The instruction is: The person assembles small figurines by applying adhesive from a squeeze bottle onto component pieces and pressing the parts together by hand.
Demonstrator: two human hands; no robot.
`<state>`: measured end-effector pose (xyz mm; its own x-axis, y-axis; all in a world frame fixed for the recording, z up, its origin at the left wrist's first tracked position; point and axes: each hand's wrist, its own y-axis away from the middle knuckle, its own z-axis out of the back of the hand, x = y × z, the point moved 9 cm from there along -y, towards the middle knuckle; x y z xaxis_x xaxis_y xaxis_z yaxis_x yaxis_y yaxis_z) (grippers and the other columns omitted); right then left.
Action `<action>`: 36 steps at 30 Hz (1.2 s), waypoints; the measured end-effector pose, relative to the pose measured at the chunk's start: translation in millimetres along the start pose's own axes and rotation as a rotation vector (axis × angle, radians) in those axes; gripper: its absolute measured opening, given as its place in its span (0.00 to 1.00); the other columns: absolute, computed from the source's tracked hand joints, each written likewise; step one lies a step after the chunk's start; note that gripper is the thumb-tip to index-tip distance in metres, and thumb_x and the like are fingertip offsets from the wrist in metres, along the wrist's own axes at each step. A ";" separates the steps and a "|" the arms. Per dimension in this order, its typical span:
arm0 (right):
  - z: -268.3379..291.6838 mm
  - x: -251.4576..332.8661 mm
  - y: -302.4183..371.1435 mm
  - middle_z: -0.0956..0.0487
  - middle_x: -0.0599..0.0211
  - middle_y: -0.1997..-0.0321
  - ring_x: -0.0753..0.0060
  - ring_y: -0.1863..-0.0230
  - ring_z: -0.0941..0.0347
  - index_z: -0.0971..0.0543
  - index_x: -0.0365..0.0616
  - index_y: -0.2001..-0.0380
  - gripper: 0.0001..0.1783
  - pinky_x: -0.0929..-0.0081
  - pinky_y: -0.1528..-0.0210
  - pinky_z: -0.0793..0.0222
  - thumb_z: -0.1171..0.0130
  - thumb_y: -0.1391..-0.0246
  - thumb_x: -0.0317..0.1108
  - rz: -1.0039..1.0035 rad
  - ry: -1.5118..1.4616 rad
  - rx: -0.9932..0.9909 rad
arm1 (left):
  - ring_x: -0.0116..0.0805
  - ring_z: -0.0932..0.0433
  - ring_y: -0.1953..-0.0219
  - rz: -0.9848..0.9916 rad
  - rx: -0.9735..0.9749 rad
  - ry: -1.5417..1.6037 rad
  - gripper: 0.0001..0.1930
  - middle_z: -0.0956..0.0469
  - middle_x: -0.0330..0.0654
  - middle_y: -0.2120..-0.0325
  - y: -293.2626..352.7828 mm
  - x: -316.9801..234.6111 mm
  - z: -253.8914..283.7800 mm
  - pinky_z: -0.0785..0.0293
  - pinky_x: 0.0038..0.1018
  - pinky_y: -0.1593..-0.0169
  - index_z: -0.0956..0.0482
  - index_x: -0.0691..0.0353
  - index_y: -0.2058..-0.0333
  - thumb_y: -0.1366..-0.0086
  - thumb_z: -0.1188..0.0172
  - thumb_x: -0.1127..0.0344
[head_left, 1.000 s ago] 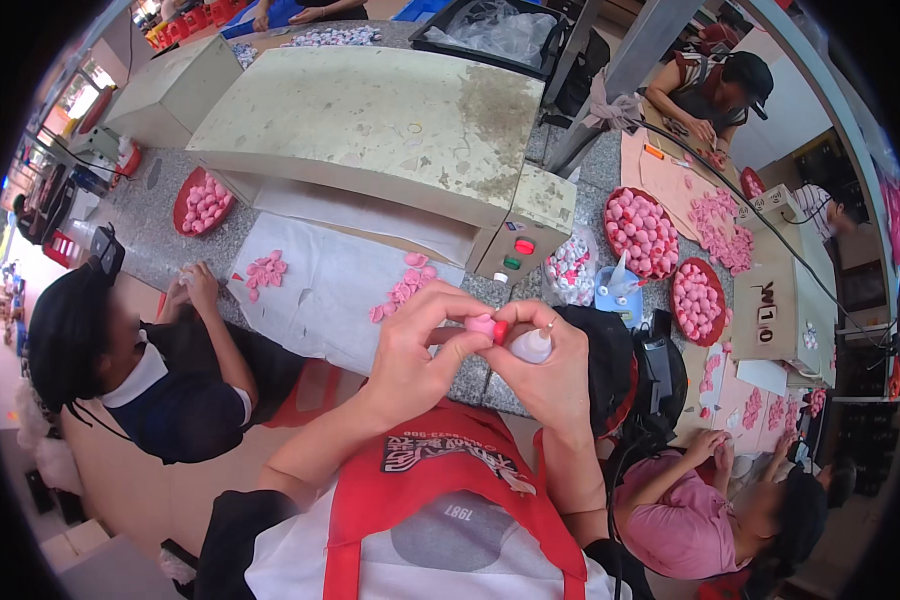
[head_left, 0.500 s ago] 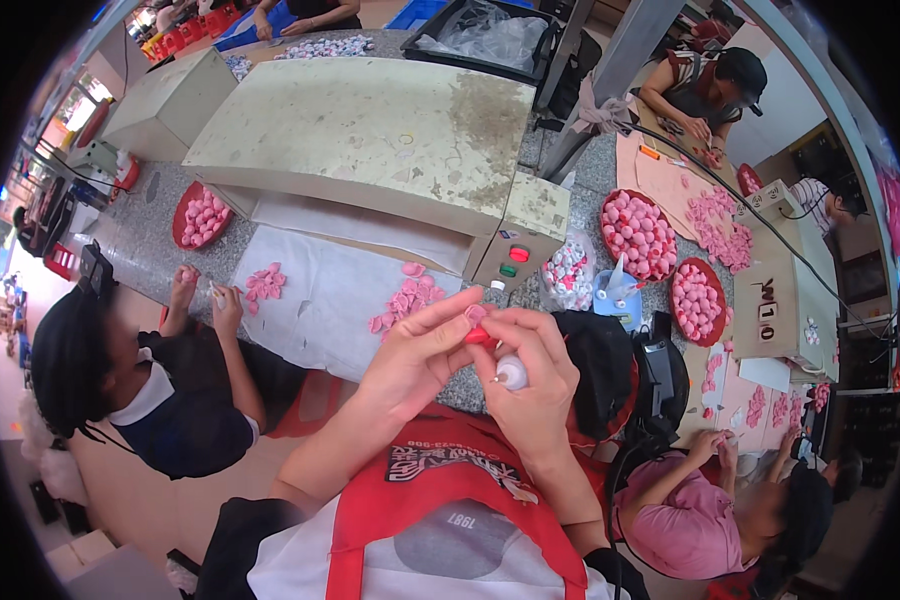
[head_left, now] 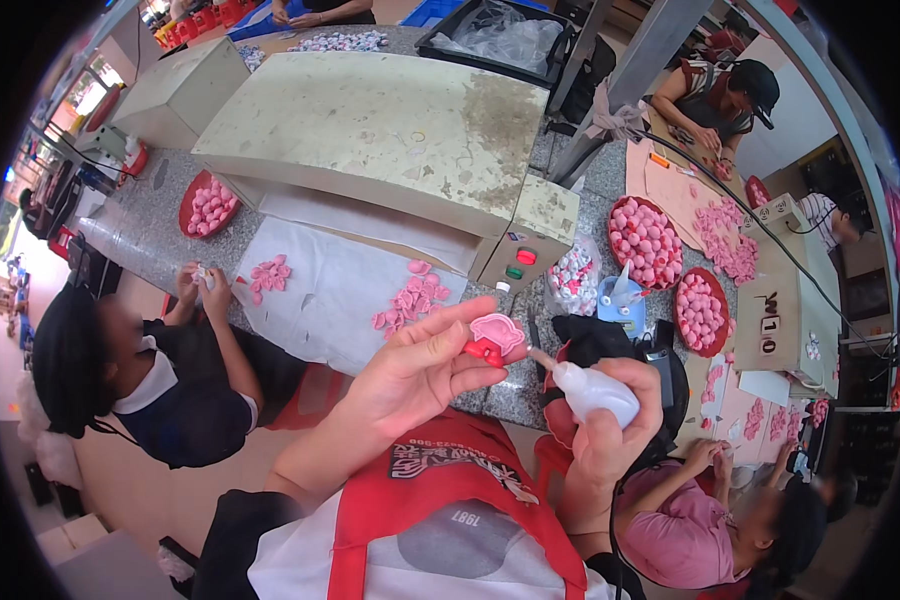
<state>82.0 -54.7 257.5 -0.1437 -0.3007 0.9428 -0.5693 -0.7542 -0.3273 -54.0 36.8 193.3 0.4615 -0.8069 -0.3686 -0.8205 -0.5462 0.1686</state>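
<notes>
My left hand [head_left: 425, 365] pinches a small pink and red moulded piece [head_left: 492, 338], its pink hollow part on top and a red bow-like part below. In my right hand [head_left: 620, 425] is a white squeeze bottle [head_left: 600, 395] with a narrow tip, tilted so that the tip points at the piece. A small gap lies between tip and piece. Beyond my left hand, loose pink pieces [head_left: 410, 300] lie on a white sheet [head_left: 315, 310], with a second small cluster [head_left: 269, 277] farther left.
A cream machine [head_left: 370, 140] with red and green buttons stands ahead over the sheet. Red baskets of pink balls [head_left: 645, 243] [head_left: 701, 311] stand to the right, beside a blue tray [head_left: 620, 305]. Co-workers sit at left [head_left: 170, 390] and right [head_left: 690, 520]. A metal post [head_left: 620, 85] rises behind.
My right hand has moved away to the right and turned the bottle, so its tip points at the piece. The left hand now holds the piece alone, its pink hollow side showing.
</notes>
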 end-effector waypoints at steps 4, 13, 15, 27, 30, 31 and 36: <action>-8.1 24.3 12.8 0.28 0.60 0.71 0.72 0.76 0.32 0.30 0.34 0.67 0.20 0.79 0.73 0.35 0.42 0.60 0.39 0.241 0.149 0.115 | 0.51 0.32 0.51 0.020 -0.044 -0.044 0.21 0.35 0.57 0.52 4.7 4.2 0.3 0.29 0.36 0.51 0.39 0.65 0.48 0.39 0.52 0.67; -25.5 44.5 7.3 0.27 0.63 0.80 0.72 0.84 0.34 0.27 0.36 0.70 0.15 0.80 0.81 0.39 0.42 0.66 0.29 0.409 0.311 0.232 | 0.38 0.26 0.57 0.023 -0.091 -0.111 0.19 0.27 0.49 0.59 8.1 2.3 -7.1 0.27 0.30 0.54 0.38 0.71 0.49 0.38 0.53 0.69; -27.0 50.1 8.3 0.27 0.65 0.84 0.73 0.89 0.35 0.27 0.37 0.70 0.17 0.82 0.86 0.43 0.42 0.71 0.24 0.490 0.291 0.234 | 0.39 0.26 0.57 0.029 -0.088 -0.082 0.19 0.27 0.50 0.59 9.1 4.0 -4.5 0.27 0.30 0.54 0.37 0.71 0.50 0.38 0.53 0.69; -25.7 48.6 10.6 0.28 0.66 0.84 0.73 0.89 0.35 0.27 0.38 0.71 0.16 0.82 0.87 0.42 0.42 0.72 0.24 0.465 0.298 0.236 | 0.52 0.30 0.53 0.045 -0.084 -0.150 0.18 0.34 0.60 0.53 11.6 7.0 -0.2 0.30 0.36 0.51 0.33 0.67 0.52 0.40 0.50 0.67; -25.9 43.3 10.8 0.28 0.66 0.84 0.73 0.89 0.35 0.27 0.38 0.70 0.16 0.83 0.86 0.42 0.42 0.72 0.24 0.422 0.313 0.266 | 0.52 0.30 0.53 0.045 -0.082 -0.140 0.18 0.35 0.60 0.52 11.4 7.7 -0.8 0.30 0.36 0.51 0.33 0.67 0.52 0.40 0.50 0.67; -25.6 44.1 10.6 0.28 0.66 0.85 0.73 0.89 0.35 0.27 0.38 0.70 0.16 0.83 0.87 0.42 0.42 0.72 0.24 0.432 0.300 0.256 | 0.52 0.30 0.53 0.048 -0.081 -0.142 0.18 0.35 0.60 0.52 11.5 8.1 -1.2 0.30 0.36 0.51 0.33 0.67 0.52 0.40 0.50 0.67; -22.8 45.7 10.2 0.28 0.66 0.84 0.74 0.89 0.35 0.27 0.38 0.70 0.17 0.83 0.87 0.43 0.43 0.72 0.24 0.448 0.277 0.232 | 0.52 0.31 0.52 0.054 -0.087 -0.167 0.17 0.35 0.60 0.52 12.1 9.6 -0.3 0.30 0.36 0.51 0.32 0.67 0.52 0.40 0.51 0.67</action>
<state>51.2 -62.9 298.6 -0.5545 -0.4794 0.6802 -0.2163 -0.7063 -0.6741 -59.4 22.3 192.1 0.3493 -0.7910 -0.5023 -0.8067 -0.5265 0.2683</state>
